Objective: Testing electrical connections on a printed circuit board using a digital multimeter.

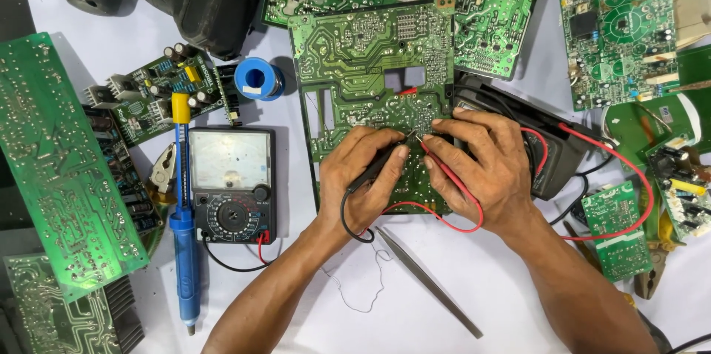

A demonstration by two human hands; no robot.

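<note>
Near the middle of the worktop (444, 295), the left hand (366, 180) pinches a black probe (381, 163) and the right hand (481, 169) a red probe (444, 172), tips meeting on the solder-side circuit board (355, 65), the analog multimeter (232, 184) left within view.

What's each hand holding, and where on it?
Left hand holds the black probe along its handle; right hand holds the red probe near its tip.
</note>
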